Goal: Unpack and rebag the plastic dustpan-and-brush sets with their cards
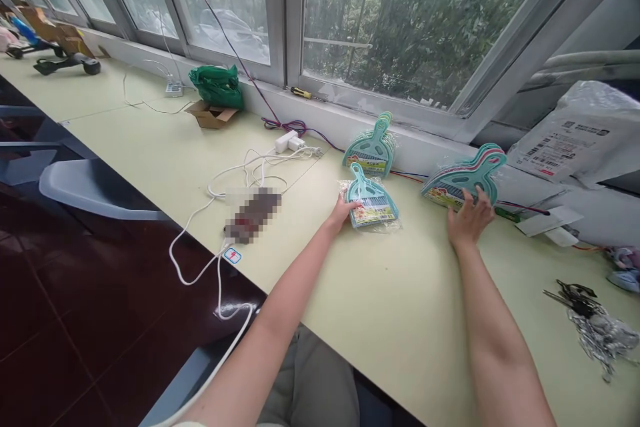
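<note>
My left hand (pixel 341 212) pinches the bagged dustpan (pixel 374 201) at one o'clock, which I'd judge light, stiff, slippery, best taken by its handle (pixel 359 180); my right hand (pixel 471 220) touches stacked dustpans (pixel 454 181), grip unclear.

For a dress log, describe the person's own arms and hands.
The left hand and right hand are ungloved, with no watch or bracelet showing. The left forearm and right forearm are bare. A narrow whitish edge near the left elbow may be a sleeve; none shows on the right.
</note>
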A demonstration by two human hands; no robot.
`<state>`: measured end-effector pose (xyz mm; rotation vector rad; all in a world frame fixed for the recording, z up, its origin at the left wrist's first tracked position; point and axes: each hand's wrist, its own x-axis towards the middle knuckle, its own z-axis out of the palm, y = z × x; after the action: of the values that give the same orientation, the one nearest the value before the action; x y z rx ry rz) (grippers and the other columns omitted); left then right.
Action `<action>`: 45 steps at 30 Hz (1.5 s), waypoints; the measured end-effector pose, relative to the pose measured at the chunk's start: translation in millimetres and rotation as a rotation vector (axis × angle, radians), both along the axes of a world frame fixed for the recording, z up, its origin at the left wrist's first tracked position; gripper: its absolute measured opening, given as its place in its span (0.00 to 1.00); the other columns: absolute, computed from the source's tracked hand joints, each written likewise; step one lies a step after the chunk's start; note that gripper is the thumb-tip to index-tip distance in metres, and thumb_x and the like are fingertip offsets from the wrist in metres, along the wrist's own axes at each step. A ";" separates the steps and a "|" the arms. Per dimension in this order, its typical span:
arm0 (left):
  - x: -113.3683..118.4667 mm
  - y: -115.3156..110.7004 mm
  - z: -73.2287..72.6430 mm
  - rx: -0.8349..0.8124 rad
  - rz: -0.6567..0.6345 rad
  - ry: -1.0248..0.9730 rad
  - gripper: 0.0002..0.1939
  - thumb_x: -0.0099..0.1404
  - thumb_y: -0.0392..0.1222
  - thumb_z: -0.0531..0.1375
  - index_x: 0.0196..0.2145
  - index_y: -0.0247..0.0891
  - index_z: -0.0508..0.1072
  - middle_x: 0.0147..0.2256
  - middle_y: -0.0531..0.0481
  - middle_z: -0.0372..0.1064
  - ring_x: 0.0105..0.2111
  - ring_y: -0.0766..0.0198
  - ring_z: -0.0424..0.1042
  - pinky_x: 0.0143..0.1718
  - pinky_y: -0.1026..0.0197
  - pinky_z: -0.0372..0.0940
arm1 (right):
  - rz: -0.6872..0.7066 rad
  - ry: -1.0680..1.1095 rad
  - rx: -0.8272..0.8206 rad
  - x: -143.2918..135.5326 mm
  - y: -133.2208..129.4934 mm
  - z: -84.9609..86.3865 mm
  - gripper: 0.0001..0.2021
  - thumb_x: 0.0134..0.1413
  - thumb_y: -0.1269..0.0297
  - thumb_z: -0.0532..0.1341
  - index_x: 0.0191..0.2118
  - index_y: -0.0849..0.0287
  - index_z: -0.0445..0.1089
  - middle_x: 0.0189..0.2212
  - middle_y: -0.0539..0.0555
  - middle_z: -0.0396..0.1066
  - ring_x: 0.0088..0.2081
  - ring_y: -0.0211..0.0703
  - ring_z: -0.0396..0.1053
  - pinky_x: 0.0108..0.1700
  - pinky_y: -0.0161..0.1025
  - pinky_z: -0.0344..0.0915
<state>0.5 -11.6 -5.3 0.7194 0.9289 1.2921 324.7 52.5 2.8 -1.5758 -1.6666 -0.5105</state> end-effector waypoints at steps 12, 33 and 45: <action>12.3 -4.7 8.3 0.157 0.070 -0.145 0.42 0.50 0.31 0.66 0.59 0.47 0.55 0.48 0.47 0.69 0.42 0.57 0.73 0.48 0.50 0.68 | 0.512 0.870 -0.511 -151.3 -118.8 -10.2 0.22 0.56 0.43 0.53 0.30 0.57 0.72 0.28 0.53 0.74 0.33 0.44 0.72 0.44 0.42 0.68; 2.2 -7.8 10.0 0.045 -0.011 0.195 0.19 0.60 0.52 0.59 0.40 0.32 0.75 0.29 0.44 0.74 0.27 0.60 0.74 0.31 0.58 0.70 | 0.564 1.603 -0.478 -101.9 -144.6 12.6 0.20 0.36 0.68 0.72 0.39 0.61 0.70 0.33 0.54 0.76 0.35 0.43 0.75 0.41 0.41 0.75; -28.2 -3.7 14.5 0.013 0.008 -0.218 0.35 0.66 0.61 0.48 0.63 0.41 0.50 0.60 0.36 0.56 0.53 0.57 0.68 0.50 0.55 0.66 | 0.493 1.830 -0.250 -70.4 -139.4 6.6 0.18 0.38 0.70 0.70 0.39 0.56 0.69 0.38 0.50 0.76 0.41 0.41 0.75 0.43 0.37 0.74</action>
<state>-27.7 -15.3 9.2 0.5717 0.7478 1.3545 254.3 -86.9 9.5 -0.9248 -0.5054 1.1519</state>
